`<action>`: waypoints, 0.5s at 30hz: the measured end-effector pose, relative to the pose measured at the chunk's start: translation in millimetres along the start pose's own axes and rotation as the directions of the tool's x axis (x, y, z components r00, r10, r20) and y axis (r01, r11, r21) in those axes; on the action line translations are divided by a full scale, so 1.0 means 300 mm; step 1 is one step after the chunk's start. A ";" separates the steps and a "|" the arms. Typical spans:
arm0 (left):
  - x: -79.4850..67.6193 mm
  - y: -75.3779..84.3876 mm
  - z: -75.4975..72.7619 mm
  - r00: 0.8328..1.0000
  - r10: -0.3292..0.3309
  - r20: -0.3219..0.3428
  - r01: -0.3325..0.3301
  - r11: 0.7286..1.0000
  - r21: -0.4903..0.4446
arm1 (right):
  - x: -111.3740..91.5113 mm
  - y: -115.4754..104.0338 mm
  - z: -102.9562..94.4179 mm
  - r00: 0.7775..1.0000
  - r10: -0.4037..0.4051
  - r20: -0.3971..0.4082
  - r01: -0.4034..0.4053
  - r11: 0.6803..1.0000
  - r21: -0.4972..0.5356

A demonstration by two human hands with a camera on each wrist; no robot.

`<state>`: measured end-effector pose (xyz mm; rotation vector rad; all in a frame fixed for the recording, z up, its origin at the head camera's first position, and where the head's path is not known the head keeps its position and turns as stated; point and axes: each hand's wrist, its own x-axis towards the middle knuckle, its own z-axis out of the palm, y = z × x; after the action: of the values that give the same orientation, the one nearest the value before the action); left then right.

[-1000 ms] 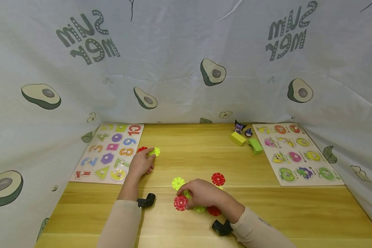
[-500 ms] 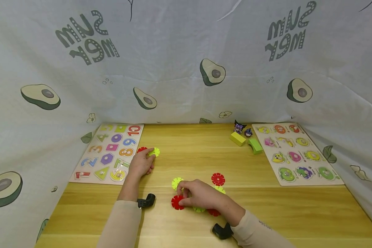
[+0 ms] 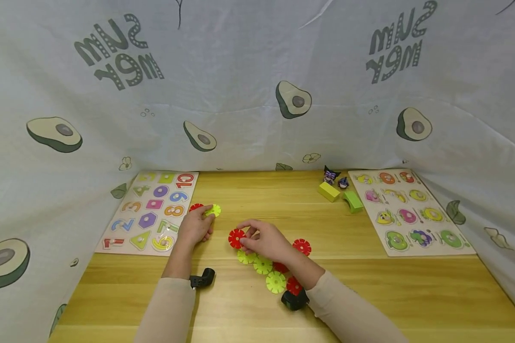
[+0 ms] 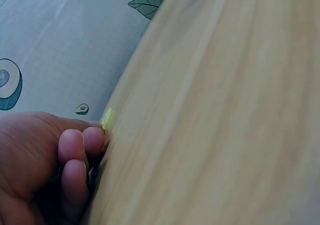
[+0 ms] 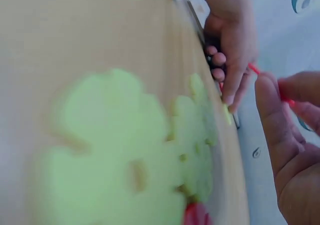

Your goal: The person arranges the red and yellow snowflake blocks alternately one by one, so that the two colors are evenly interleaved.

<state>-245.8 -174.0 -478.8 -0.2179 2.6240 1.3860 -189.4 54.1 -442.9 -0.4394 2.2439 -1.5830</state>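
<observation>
Pinched in my right hand (image 3: 268, 242) is a red notched plastic disc (image 3: 235, 237), lifted above the table. Only a thin red edge of it shows between thumb and fingers in the right wrist view. My left hand (image 3: 195, 226) rests at the far left with thumb and finger on a yellow notched disc (image 3: 216, 210); another red disc (image 3: 195, 207) lies partly hidden beside it. Below my right hand lie loose yellow discs (image 3: 276, 282) and red discs (image 3: 302, 246), some partly covered by the hand. Two yellow ones (image 5: 192, 145) loom in the right wrist view.
A number puzzle board (image 3: 148, 214) lies left of my left hand, and a fruit puzzle board (image 3: 407, 214) at the right. Near it stand a yellow block (image 3: 328, 191), a green arched block (image 3: 353, 202) and small dark figurines (image 3: 331, 175). A printed curtain (image 3: 249, 95) hangs behind.
My right hand has picked up the red disc from the near group and moved it up and left, towards my left hand. More yellow discs are uncovered. The left hand stays put.
</observation>
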 end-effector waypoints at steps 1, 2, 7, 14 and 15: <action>0.000 0.001 0.000 1.000 -0.001 -0.001 0.001 1.000 0.001 | 0.018 -0.003 -0.001 1.000 0.020 -0.014 -0.020 1.000 0.012; 0.000 0.002 0.000 1.000 -0.002 0.000 0.002 1.000 0.004 | 0.037 -0.005 -0.003 0.999 0.037 -0.028 -0.037 0.999 0.018; -0.001 0.005 -0.003 1.000 0.005 0.000 -0.005 1.000 0.009 | 0.145 0.005 -0.006 0.990 0.115 -0.085 -0.111 0.993 0.042; -0.003 0.006 -0.005 1.000 0.018 -0.004 -0.018 0.999 0.045 | 0.262 0.041 0.003 0.977 0.155 -0.148 -0.143 0.986 0.088; -0.003 0.007 -0.004 1.000 0.016 -0.004 -0.016 0.999 0.043 | 0.272 0.046 0.004 0.976 0.153 -0.156 -0.140 0.986 0.092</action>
<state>-245.5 -173.8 -476.2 -0.1946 2.6620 1.3338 -261.9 21.0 -465.3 -0.1221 2.2615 -1.6777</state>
